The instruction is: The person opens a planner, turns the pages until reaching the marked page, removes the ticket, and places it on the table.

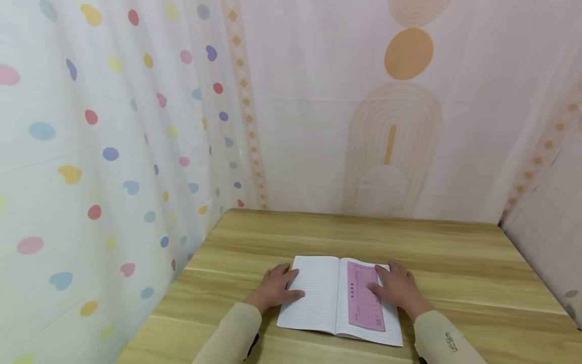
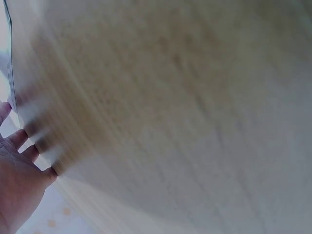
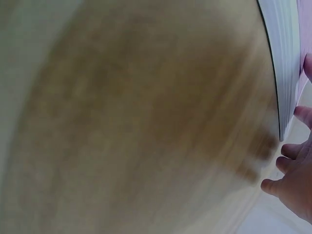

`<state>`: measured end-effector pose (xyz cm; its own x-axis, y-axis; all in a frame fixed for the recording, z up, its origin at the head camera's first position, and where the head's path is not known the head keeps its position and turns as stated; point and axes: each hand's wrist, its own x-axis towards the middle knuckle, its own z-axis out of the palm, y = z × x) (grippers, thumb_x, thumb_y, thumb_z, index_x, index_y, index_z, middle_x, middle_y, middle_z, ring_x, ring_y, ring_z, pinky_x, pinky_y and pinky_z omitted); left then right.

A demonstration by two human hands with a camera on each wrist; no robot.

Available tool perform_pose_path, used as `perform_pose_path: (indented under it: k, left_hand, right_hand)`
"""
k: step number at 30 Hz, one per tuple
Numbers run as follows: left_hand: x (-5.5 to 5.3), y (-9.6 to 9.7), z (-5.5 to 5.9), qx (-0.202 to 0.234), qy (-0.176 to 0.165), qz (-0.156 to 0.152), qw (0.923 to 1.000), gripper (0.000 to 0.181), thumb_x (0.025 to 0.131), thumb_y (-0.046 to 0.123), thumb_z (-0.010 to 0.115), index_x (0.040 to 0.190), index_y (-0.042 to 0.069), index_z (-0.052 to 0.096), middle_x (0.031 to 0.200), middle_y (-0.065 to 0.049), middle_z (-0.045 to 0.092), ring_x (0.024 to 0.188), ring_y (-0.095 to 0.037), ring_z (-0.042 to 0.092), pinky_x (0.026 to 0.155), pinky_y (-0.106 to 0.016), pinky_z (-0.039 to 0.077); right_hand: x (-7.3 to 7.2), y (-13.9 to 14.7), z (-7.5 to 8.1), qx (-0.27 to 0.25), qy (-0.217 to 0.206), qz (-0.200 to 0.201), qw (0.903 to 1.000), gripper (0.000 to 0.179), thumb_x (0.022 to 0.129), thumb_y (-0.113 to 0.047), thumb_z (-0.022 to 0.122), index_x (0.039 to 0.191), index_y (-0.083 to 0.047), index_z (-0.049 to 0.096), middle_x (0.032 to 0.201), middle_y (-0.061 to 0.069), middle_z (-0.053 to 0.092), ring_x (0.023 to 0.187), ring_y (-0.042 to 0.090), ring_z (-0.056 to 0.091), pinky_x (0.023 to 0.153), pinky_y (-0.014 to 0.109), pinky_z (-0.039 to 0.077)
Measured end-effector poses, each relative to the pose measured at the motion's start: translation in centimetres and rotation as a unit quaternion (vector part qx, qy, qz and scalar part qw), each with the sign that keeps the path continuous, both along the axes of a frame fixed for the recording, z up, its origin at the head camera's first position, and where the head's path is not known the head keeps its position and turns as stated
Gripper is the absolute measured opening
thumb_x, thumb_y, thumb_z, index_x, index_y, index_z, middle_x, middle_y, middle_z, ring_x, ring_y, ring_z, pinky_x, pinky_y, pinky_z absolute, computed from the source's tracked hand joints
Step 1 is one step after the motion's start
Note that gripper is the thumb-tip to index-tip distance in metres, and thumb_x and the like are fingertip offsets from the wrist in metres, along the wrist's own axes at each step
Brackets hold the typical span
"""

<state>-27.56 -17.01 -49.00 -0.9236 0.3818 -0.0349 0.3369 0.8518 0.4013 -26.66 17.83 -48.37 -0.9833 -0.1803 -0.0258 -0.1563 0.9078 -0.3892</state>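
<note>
An open notebook [image 1: 314, 288] with white lined pages lies flat on the table. On its right page rests a pink printed slip [image 1: 365, 298]. My left hand [image 1: 275, 287] lies at the notebook's left edge, its thumb and a finger over the page margin. The right hand [image 1: 397, 288] is at the right edge, thumb and index fingertip on the slip, the other fingers spread beyond the page. In the left wrist view the left hand [image 2: 22, 175] shows spread fingertips touching the tabletop. The right wrist view shows the notebook's page edges [image 3: 287, 63] beside the right hand [image 3: 295, 170].
The wooden table [image 1: 464, 273] reaches back to a pale curtain [image 1: 309, 151] with arch and circle prints. At the left hangs a white curtain [image 1: 113, 202] with coloured dots, close along the table's left edge. Another pale curtain [image 1: 554, 217] hangs at the right.
</note>
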Motion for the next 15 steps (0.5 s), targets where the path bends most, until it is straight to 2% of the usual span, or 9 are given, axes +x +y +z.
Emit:
perform_pose_path:
  k: [4,7,11,15]
  left_hand:
    - [0.09,0.13,0.22,0.000,-0.004,0.000,1.0000,0.072,0.092,0.047,0.068,0.146,0.005,0.048,0.153,-0.024,0.034,0.143,-0.043,0.026,0.114,-0.061,0.017]
    - [0.12,0.21,0.39,0.000,-0.005,-0.001,1.0000,0.071,0.092,0.047,0.068,0.146,0.005,0.049,0.152,-0.024,0.034,0.143,-0.043,0.026,0.114,-0.062,0.017]
    - [0.09,0.20,0.48,0.001,-0.004,-0.001,1.0000,0.071,0.091,0.047,0.069,0.146,0.005,0.049,0.152,-0.025,0.034,0.143,-0.043,0.026,0.113,-0.062,0.017]
    - [-0.03,0.06,0.26,-0.003,-0.003,0.002,1.0000,0.072,0.092,0.048,0.068,0.146,0.006,0.048,0.153,-0.024,0.034,0.143,-0.043,0.025,0.114,-0.062,0.017]
  right_hand:
    - [0.06,0.13,0.19,0.006,-0.009,-0.001,0.9999,0.068,0.094,-0.044,0.064,0.144,0.000,0.049,0.150,0.040,0.025,0.138,0.058,0.020,0.107,0.073,0.013]
    - [0.06,0.14,0.09,0.010,0.001,0.002,0.9999,0.066,0.094,-0.044,0.065,0.143,-0.002,0.052,0.150,0.039,0.026,0.138,0.058,0.021,0.107,0.073,0.013]
    - [-0.02,-0.05,-0.13,0.013,0.025,0.011,0.9995,0.057,0.093,-0.040,0.066,0.138,-0.005,0.059,0.149,0.036,0.032,0.138,0.056,0.024,0.107,0.072,0.016]
    - [-0.10,-0.30,-0.11,-0.024,0.065,0.016,0.9975,0.044,0.091,-0.030,0.071,0.125,-0.002,0.067,0.142,0.034,0.044,0.134,0.053,0.035,0.106,0.070,0.024]
